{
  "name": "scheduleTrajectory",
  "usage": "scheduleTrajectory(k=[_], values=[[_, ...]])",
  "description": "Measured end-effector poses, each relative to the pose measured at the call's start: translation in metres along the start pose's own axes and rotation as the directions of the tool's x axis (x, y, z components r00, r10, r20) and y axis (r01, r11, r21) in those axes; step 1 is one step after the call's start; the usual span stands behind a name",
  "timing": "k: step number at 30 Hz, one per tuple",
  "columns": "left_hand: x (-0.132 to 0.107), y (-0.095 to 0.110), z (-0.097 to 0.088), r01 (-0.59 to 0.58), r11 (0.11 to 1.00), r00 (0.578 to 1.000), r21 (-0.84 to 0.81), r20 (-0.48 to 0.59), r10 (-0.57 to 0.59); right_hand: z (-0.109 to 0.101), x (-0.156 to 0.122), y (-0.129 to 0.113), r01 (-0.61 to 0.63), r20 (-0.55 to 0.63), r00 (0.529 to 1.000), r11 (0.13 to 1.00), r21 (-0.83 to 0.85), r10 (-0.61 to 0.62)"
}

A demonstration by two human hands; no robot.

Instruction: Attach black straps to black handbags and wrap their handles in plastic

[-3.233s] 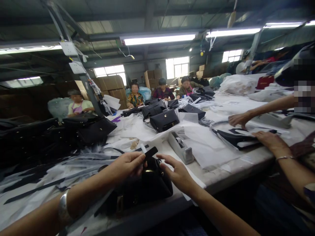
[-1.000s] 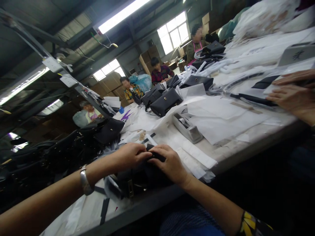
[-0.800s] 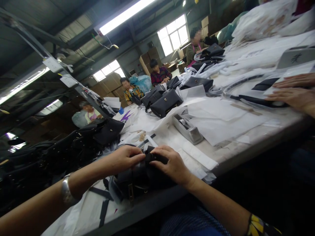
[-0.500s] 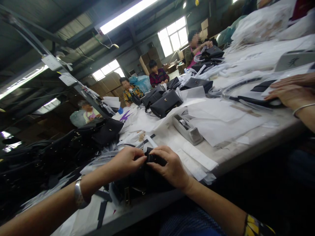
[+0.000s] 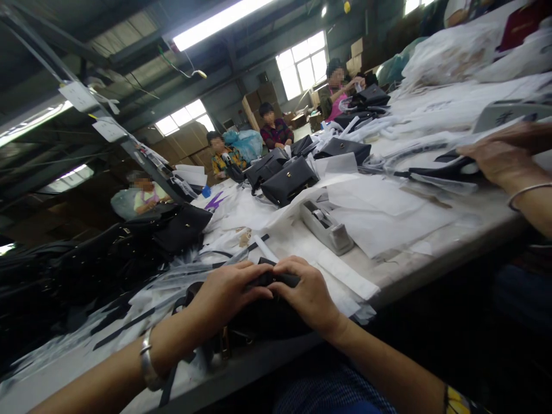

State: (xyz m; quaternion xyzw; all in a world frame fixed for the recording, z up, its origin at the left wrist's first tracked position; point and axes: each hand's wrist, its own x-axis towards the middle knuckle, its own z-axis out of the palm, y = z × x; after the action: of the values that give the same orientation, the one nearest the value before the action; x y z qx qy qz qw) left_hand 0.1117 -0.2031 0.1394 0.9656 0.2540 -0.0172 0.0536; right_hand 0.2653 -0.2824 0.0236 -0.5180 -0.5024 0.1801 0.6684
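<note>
A black handbag (image 5: 267, 319) rests at the table's near edge, its lower part dark and hard to make out. Fingers and thumb of my left hand (image 5: 233, 284) pinch the bag's upper edge from the left. From the right, my right hand (image 5: 304, 290) grips the same edge, and the fingertips of both hands nearly meet. Brass-coloured hardware (image 5: 225, 343) shows on the bag below my left hand. Just beyond my hands lie a white strip (image 5: 264, 247) and a grey tape dispenser (image 5: 326, 227).
Black handbags (image 5: 290, 181) stand mid-table among white sheets (image 5: 366, 201). A pile of black bags (image 5: 107, 259) fills the left. At right, a co-worker's hands (image 5: 509, 155) work over a black strap (image 5: 444, 172). Several people sit across the table. A slanted metal post (image 5: 125, 152) rises at left.
My left hand has turned and spread along the bag's edge, closer to my right hand. The co-worker's hands at right have shifted slightly. The view has tilted a little.
</note>
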Motion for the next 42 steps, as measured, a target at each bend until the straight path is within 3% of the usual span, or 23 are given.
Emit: scheduleTrajectory(k=[3, 6, 12, 16, 21, 28, 32, 38, 42], values=[[0.001, 0.001, -0.003, -0.001, 0.981, 1.000, -0.192, -0.013, -0.001, -0.005, 0.002, -0.002, -0.024, 0.029, 0.999, 1.000, 0.010, 0.024], [0.000, 0.004, -0.008, 0.072, 0.966, 0.996, -0.247, -0.029, -0.081, -0.007, 0.003, -0.002, -0.051, 0.069, 0.996, 0.998, 0.021, 0.049], [-0.003, -0.001, -0.002, -0.025, 0.989, 0.998, -0.148, -0.054, 0.018, -0.011, 0.008, 0.008, -0.123, 0.227, 0.970, 0.980, 0.159, 0.085], [-0.008, 0.000, 0.005, -0.003, 0.998, 0.999, -0.069, -0.047, 0.000, -0.016, 0.013, 0.013, -0.222, 0.353, 0.927, 0.946, 0.236, 0.130], [-0.008, 0.018, 0.007, 0.037, 0.993, 0.996, 0.111, -0.088, -0.027, -0.017, 0.019, 0.010, -0.324, 0.484, 0.863, 0.894, 0.310, 0.145], [-0.003, 0.026, 0.009, 0.034, 0.975, 0.988, 0.219, -0.154, 0.000, -0.024, 0.027, 0.010, -0.241, 0.520, 0.849, 0.943, 0.231, 0.090], [-0.004, 0.024, 0.015, -0.005, 0.993, 0.973, 0.120, -0.228, 0.033, -0.029, 0.026, 0.006, -0.226, 0.544, 0.832, 0.962, 0.154, 0.109], [-0.006, 0.019, 0.024, -0.026, 1.000, 0.965, 0.015, -0.262, 0.029, -0.036, 0.021, 0.004, -0.113, 0.524, 0.848, 0.993, 0.024, 0.084], [-0.006, 0.015, 0.022, -0.011, 0.999, 0.971, 0.033, -0.238, 0.019, -0.040, 0.024, 0.008, -0.194, 0.536, 0.831, 0.981, 0.027, 0.149]])
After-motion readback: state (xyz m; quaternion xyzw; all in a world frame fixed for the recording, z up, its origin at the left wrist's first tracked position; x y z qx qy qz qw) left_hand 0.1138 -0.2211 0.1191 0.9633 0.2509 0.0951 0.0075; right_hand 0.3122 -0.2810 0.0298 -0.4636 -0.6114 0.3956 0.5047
